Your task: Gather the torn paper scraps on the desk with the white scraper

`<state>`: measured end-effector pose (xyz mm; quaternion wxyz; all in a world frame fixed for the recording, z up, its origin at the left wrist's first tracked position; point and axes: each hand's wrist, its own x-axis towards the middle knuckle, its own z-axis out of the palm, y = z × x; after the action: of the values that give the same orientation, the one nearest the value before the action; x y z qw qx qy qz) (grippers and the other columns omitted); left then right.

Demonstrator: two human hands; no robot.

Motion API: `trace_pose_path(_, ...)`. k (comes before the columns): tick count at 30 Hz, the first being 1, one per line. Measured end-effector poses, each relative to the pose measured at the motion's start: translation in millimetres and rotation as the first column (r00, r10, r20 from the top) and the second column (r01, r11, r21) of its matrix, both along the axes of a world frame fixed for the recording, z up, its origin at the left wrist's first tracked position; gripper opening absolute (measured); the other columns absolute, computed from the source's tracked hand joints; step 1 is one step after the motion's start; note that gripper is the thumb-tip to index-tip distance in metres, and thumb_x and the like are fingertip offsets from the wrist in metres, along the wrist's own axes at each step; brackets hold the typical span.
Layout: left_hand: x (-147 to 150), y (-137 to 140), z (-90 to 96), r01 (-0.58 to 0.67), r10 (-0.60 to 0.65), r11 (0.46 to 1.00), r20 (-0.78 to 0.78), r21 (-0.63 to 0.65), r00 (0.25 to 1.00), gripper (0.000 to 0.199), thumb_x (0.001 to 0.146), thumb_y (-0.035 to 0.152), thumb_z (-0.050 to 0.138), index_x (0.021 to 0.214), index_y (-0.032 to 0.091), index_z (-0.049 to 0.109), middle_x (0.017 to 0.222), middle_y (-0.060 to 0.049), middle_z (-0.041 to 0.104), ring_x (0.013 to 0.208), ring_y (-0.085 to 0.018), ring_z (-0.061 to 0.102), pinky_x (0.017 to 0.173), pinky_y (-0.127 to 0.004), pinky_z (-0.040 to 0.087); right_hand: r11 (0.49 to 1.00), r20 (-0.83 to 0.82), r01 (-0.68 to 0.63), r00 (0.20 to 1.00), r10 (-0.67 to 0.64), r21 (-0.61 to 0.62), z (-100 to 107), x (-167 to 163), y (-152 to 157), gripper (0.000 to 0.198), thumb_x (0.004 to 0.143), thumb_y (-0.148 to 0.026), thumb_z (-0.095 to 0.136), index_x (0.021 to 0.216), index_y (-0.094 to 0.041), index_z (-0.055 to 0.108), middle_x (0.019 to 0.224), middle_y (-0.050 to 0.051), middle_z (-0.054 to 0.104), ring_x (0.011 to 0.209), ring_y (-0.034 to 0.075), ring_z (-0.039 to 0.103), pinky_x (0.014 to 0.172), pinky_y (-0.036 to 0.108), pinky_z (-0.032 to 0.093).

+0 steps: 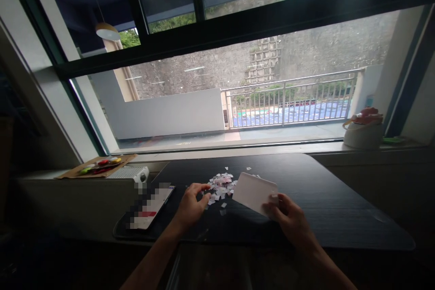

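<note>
A pile of small torn paper scraps (222, 184) lies on the dark table (326, 195), pale with some pinkish pieces. My left hand (192, 206) is at the pile's left edge, thumb and forefinger apart, with nothing visible between them. In my right hand (288, 215) is a pale, flat rectangular card (254, 192), gripped at its right end between thumb and fingers. The card is tilted over the right side of the pile and hides part of it. A few scraps lie loose around the pile.
A flat device or booklet (151, 213), partly blurred out, lies on the table's left. Brown board with colourful items (102, 165) rests on the ledge at left. On the windowsill at right stands a white container (363, 133) with reddish contents. A large window runs behind the table.
</note>
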<state>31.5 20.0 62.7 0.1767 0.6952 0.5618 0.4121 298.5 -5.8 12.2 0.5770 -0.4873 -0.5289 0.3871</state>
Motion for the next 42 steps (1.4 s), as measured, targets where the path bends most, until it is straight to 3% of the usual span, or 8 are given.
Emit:
trace_pose_path(5, -36.0, -9.3, -30.3, -0.151, 0.155, 0.96, 0.004, 0.238, 0.988, 0.029, 0.076, 0.029, 0.048, 0.099, 0.019, 0.062, 0.103, -0.007, 0.062, 0.103, -0.024, 0.054, 0.097, -0.044, 0.039, 1.0, 0.116, -0.029, 0.993, 0.03, -0.01, -0.8, -12.1, 15.1, 0.025, 0.073, -0.037, 0.059, 0.09, -0.019, 0.059, 0.085, 0.007, 0.072, 0.082, 0.027, 0.067, 0.07, 0.037, 0.053)
trace_pose_path(11, -49.9, -6.9, -50.8, -0.191, 0.221, 0.894, -0.027, 0.406, 0.975, 0.029, 0.078, 0.023, 0.045, 0.103, 0.021, 0.059, 0.103, -0.006, 0.061, 0.103, -0.023, 0.053, 0.096, -0.045, 0.04, 0.99, 0.183, -0.126, 0.974, 0.135, -0.061, -0.5, -13.1, 24.1, 0.02, 0.069, -0.031, 0.059, 0.083, -0.018, 0.059, 0.08, 0.006, 0.072, 0.077, 0.026, 0.067, 0.068, 0.037, 0.053)
trace_pose_path(14, -47.9, -3.0, -56.3, -0.198, 0.232, 0.888, -0.033, 0.415, 0.972, 0.029, 0.078, 0.021, 0.045, 0.104, 0.021, 0.058, 0.102, -0.006, 0.061, 0.101, -0.022, 0.054, 0.093, -0.044, 0.042, 0.966, 0.093, -0.228, 0.966, 0.24, -0.123, 3.8, -9.4, 19.6, 0.022, 0.067, -0.032, 0.06, 0.083, -0.017, 0.06, 0.078, 0.005, 0.072, 0.075, 0.024, 0.068, 0.064, 0.034, 0.054)
trace_pose_path(17, -45.3, -2.0, -59.1, -0.208, 0.247, 0.89, -0.046, 0.406, 0.968, 0.029, 0.078, 0.019, 0.045, 0.105, 0.02, 0.058, 0.102, -0.006, 0.061, 0.101, -0.022, 0.054, 0.092, -0.042, 0.043, 0.974, 0.052, -0.17, 0.982, 0.179, -0.147, 6.6, -5.4, 17.5, 0.026, 0.064, -0.034, 0.062, 0.084, -0.017, 0.061, 0.077, 0.004, 0.072, 0.072, 0.024, 0.068, 0.061, 0.033, 0.054)
trace_pose_path(21, -41.2, -4.5, -59.1, -0.206, 0.257, 0.904, -0.088, 0.375, 0.962, 0.031, 0.076, 0.017, 0.047, 0.104, 0.021, 0.058, 0.102, -0.005, 0.062, 0.1, -0.022, 0.054, 0.091, -0.042, 0.042, 0.982, 0.155, -0.102, 0.98, 0.127, -0.161, 5.9, 0.7, 20.6, 0.024, 0.059, -0.033, 0.065, 0.076, -0.017, 0.064, 0.071, 0.003, 0.072, 0.069, 0.025, 0.067, 0.061, 0.034, 0.053)
trace_pose_path(26, -37.0, -5.5, -57.9, -0.205, 0.263, 0.92, -0.138, 0.333, 0.955, 0.032, 0.074, 0.014, 0.048, 0.104, 0.022, 0.059, 0.102, -0.005, 0.063, 0.1, -0.023, 0.054, 0.09, -0.042, 0.041, 0.966, 0.214, -0.162, 0.955, 0.205, -0.204, 5.5, 1.3, 21.1, 0.023, 0.058, -0.031, 0.066, 0.075, -0.016, 0.067, 0.07, 0.002, 0.072, 0.07, 0.025, 0.067, 0.061, 0.033, 0.051)
trace_pose_path(38, -35.5, -2.1, -60.6, -0.214, 0.287, 0.926, -0.214, 0.311, 0.934, 0.033, 0.073, 0.011, 0.047, 0.102, 0.02, 0.06, 0.1, -0.005, 0.064, 0.099, -0.022, 0.055, 0.091, -0.041, 0.04, 0.898, 0.001, -0.348, 0.932, 0.362, -0.268, 8.5, -3.3, 9.3, 0.031, 0.057, -0.033, 0.071, 0.082, -0.015, 0.069, 0.077, 0.005, 0.074, 0.073, 0.025, 0.068, 0.064, 0.033, 0.053)
trace_pose_path(42, -34.9, -2.1, -59.6, -0.22, 0.298, 0.926, -0.237, 0.306, 0.924, 0.032, 0.073, 0.01, 0.047, 0.101, 0.02, 0.06, 0.099, -0.005, 0.064, 0.099, -0.022, 0.055, 0.09, -0.041, 0.04, 0.927, -0.091, -0.32, 0.947, 0.308, -0.196, 6.0, -8.7, 0.4, 0.033, 0.055, -0.038, 0.074, 0.08, -0.016, 0.069, 0.075, 0.005, 0.074, 0.073, 0.026, 0.068, 0.065, 0.036, 0.054)
